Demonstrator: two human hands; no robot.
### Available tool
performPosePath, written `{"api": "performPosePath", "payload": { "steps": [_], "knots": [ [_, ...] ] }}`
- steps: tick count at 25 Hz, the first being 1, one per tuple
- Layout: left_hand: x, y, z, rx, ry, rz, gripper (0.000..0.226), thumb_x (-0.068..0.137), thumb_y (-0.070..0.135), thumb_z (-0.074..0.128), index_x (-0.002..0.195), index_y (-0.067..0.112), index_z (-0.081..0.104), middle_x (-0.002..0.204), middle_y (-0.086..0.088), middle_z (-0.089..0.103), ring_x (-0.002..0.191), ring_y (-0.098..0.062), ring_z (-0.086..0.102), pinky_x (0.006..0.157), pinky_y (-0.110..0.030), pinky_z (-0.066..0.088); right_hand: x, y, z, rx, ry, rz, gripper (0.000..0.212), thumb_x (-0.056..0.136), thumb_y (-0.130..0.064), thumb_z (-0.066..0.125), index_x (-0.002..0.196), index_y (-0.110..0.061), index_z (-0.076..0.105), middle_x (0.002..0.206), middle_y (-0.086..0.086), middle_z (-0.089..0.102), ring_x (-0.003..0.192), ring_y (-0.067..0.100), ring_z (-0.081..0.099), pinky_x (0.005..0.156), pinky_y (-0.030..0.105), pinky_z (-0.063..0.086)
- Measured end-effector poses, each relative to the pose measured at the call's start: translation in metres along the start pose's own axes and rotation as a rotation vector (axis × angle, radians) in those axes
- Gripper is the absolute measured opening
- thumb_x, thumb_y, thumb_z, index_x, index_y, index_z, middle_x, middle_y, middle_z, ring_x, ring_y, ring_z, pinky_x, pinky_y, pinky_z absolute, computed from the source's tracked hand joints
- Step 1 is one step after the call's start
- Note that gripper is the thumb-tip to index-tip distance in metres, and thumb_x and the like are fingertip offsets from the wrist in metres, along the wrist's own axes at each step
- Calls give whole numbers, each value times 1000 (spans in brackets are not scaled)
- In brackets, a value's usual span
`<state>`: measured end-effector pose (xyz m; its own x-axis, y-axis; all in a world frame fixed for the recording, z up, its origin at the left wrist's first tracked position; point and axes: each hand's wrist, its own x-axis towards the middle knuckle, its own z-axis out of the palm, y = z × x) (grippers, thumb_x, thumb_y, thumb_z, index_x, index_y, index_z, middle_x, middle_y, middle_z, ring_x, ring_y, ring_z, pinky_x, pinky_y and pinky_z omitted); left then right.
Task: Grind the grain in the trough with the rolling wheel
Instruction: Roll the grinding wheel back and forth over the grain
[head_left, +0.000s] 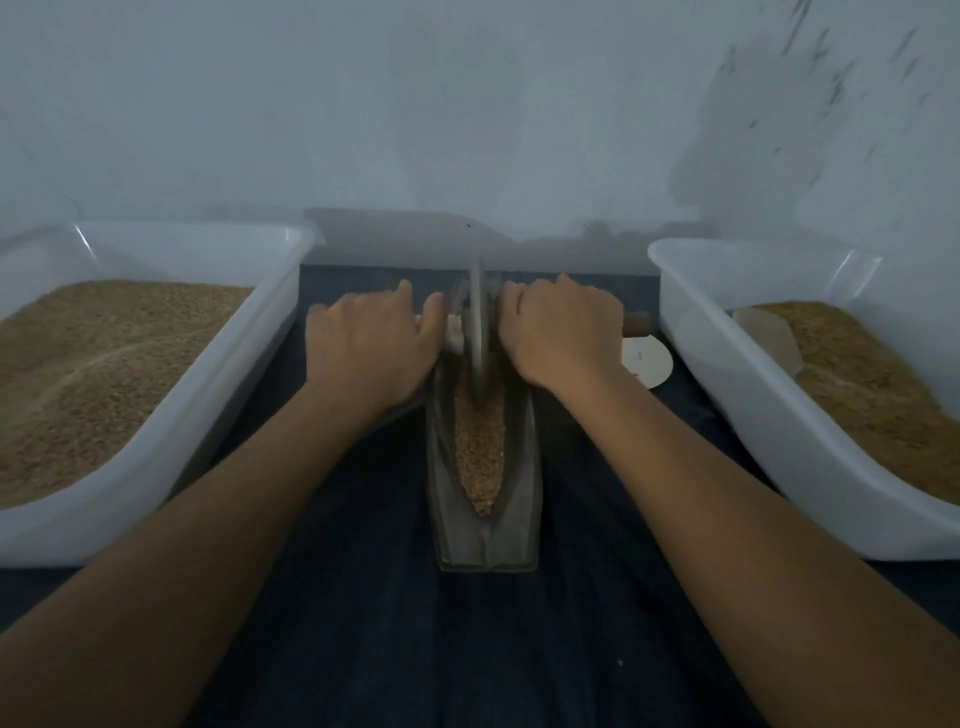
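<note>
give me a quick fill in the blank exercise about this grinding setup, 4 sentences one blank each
1. The wheel stands at the ____ end of the trough, away from the person.
2. The left hand and right hand each grip the wheel's ____.
3. The grain in the trough lies in a strip that narrows to a ____ near the person.
4. A white tub holding grain stands on ____ side of the trough.

Missing words: far; handle; point; each

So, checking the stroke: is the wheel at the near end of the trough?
No, the wheel stands at the far end of the trough, leaving the near grain uncovered.
</note>
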<state>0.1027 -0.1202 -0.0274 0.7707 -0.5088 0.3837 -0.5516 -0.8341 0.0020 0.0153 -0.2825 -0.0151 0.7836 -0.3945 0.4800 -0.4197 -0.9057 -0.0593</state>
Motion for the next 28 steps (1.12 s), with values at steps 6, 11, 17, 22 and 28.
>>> {"api": "performPosePath", "payload": {
  "steps": [6,11,17,22,28],
  "knots": [
    [-94,-23,-12,-141,174,184,73,110,61,22,165,13,28,153,-7,57,138,-26,56,103,-51,53,-85,8,-33,68,148,-140,51,107,-38,31,131,-15,70,125,8,73,121,27,67,93,42,54],
    [-56,-13,-10,-114,102,123,75,108,60,21,161,9,38,146,-10,62,132,-30,59,105,-54,50,-49,8,-17,56,81,-130,55,109,-39,23,93,-19,71,89,4,72,94,30,71,68,39,47],
    [49,12,-7,67,-5,13,66,105,58,11,143,22,52,113,-18,72,104,-38,66,90,-51,44,38,17,20,93,-147,164,54,107,-45,21,85,-16,62,101,14,68,80,28,48,75,40,31],
    [-30,-9,-3,-92,66,59,72,108,54,13,165,12,31,117,-9,73,101,-28,69,85,-44,51,-26,8,-6,67,-24,-106,65,108,-41,14,109,-15,73,119,7,73,129,33,59,97,47,49],
    [-87,-20,-15,-129,131,172,71,109,60,25,162,13,35,142,-4,65,127,-24,63,99,-52,56,-77,9,-29,84,110,-174,58,107,-40,24,128,-14,72,126,8,73,121,29,68,94,46,57]
  ]
}}
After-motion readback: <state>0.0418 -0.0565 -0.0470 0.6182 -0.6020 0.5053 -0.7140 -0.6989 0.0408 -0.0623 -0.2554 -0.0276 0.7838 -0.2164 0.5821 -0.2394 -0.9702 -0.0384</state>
